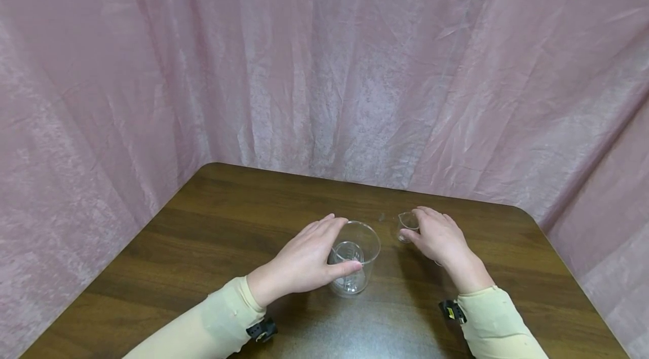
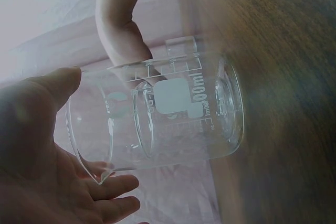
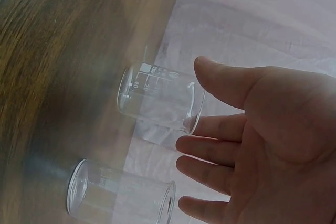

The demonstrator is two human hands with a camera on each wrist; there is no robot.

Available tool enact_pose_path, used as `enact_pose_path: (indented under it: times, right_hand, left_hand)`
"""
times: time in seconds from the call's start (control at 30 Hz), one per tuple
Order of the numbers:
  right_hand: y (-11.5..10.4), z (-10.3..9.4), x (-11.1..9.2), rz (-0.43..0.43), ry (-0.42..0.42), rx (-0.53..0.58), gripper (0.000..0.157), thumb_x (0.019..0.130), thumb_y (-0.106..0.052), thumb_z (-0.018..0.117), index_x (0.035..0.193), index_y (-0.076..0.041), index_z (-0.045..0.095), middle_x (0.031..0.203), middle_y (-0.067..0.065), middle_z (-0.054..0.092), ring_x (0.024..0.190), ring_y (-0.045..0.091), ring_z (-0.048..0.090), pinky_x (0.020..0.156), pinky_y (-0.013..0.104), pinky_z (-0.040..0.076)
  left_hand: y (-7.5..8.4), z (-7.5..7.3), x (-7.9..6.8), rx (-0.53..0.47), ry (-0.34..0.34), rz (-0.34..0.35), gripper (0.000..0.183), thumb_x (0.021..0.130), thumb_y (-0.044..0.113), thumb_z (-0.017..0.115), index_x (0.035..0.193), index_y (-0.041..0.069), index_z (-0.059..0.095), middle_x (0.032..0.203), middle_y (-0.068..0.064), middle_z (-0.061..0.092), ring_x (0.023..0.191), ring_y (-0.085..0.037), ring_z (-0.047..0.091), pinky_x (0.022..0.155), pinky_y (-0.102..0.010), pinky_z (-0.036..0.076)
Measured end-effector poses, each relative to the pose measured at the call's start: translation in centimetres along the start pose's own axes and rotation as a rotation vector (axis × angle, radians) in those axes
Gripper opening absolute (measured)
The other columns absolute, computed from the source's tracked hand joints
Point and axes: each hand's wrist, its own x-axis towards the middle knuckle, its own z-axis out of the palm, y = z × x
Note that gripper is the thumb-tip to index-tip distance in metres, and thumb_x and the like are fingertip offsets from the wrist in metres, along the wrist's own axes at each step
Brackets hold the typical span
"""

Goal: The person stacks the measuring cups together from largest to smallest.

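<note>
A large glass beaker (image 1: 372,260) stands on the table with a smaller beaker (image 2: 143,129) nested inside it. My left hand (image 1: 306,260) is curved round its rim, the thumb on the near side and the fingers at the far side. White graduation marks show on its wall in the left wrist view. Farther right is a small beaker (image 3: 157,98) with a pouring lip. My right hand (image 1: 438,235) reaches over it, thumb and index finger spread to either side of its rim, the other fingers fairly straight.
Another beaker (image 3: 118,195) stands beside the small one, mostly hidden under my right hand in the head view. The brown wooden table (image 1: 243,207) has rounded far corners, and a pink curtain (image 1: 324,66) hangs behind it. A black strap (image 1: 261,329) circles my left wrist.
</note>
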Motion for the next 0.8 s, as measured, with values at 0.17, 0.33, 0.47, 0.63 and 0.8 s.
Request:
enact_pose_path:
  times: [0.17,0.33,0.47,0.63,0.8]
  right_hand:
    - [-0.07,0.02,-0.06,0.009,-0.007,-0.004,0.060,0.104,-0.037,0.077,0.140,0.009,0.064,0.150,0.030,0.061,0.144,0.049,0.054,0.122,0.068,0.038]
    - [-0.12,0.12,-0.05,0.003,0.007,-0.007,0.058,0.104,-0.036,0.077,0.139,0.010,0.065,0.148,0.030,0.062,0.142,0.049,0.056,0.122,0.065,0.040]
    - [-0.12,0.26,0.00,-0.010,0.018,-0.005,0.057,0.103,-0.034,0.078,0.138,0.010,0.065,0.146,0.030,0.063,0.140,0.048,0.058,0.120,0.062,0.043]
    - [-0.12,0.56,0.10,-0.011,0.020,-0.013,0.056,0.104,-0.034,0.076,0.138,0.009,0.065,0.146,0.030,0.064,0.140,0.048,0.059,0.120,0.062,0.043]
    - [-0.08,0.70,0.13,-0.013,0.023,-0.025,0.054,0.105,-0.033,0.076,0.136,0.010,0.066,0.145,0.030,0.064,0.137,0.049,0.060,0.119,0.061,0.045]
  left_hand:
    - [0.05,0.06,-0.09,0.004,-0.005,-0.006,0.091,0.100,0.068,0.071,0.164,0.009,0.046,0.167,-0.008,0.052,0.163,-0.032,0.034,0.133,-0.052,0.028]
    - [0.02,0.11,-0.17,0.003,-0.002,-0.008,0.090,0.100,0.067,0.071,0.164,0.009,0.046,0.166,-0.007,0.052,0.163,-0.032,0.034,0.133,-0.052,0.028]
    - [0.01,0.13,-0.19,0.005,0.000,-0.004,0.090,0.100,0.067,0.072,0.164,0.009,0.046,0.166,-0.008,0.052,0.163,-0.032,0.034,0.133,-0.052,0.028]
    - [0.00,0.17,-0.19,0.007,0.003,0.004,0.091,0.100,0.067,0.072,0.164,0.008,0.046,0.166,-0.009,0.052,0.163,-0.033,0.035,0.133,-0.052,0.028]
    - [-0.05,0.31,-0.23,0.007,0.003,-0.001,0.091,0.100,0.067,0.071,0.164,0.007,0.046,0.166,-0.009,0.052,0.162,-0.033,0.035,0.133,-0.052,0.029]
